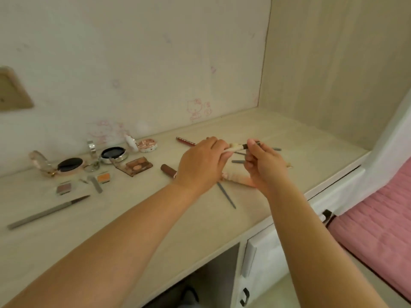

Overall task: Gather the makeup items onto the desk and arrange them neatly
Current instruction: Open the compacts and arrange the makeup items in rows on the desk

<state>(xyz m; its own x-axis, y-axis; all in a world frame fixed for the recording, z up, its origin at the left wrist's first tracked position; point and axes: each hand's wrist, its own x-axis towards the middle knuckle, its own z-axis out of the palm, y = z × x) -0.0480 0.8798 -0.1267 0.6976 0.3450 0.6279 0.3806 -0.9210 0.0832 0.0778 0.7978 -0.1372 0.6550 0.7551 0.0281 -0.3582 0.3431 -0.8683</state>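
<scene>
Above the desk (155,218), both hands hold one small makeup brush (239,147) with pale bristles and a dark ferrule. My left hand (202,163) grips its bristle end, while my right hand (263,165) pinches the dark handle end. Below the hands lies a pale cloth pouch (235,175) with several grey brush handles (226,195) around it. On the left sit two open compacts (70,164) (113,153), an eyeshadow palette (135,166), small shadow pans (64,188), a brown tube (168,170), a red lip pencil (185,141) and a long grey brush (47,211).
The wall rises behind the desk and a side panel (333,74) closes its right end. A round patterned tin (148,145) and a small white bottle (131,142) stand by the wall. Drawers (262,258) are under the desk's right side, and a pink bed cover (382,223) lies at the right.
</scene>
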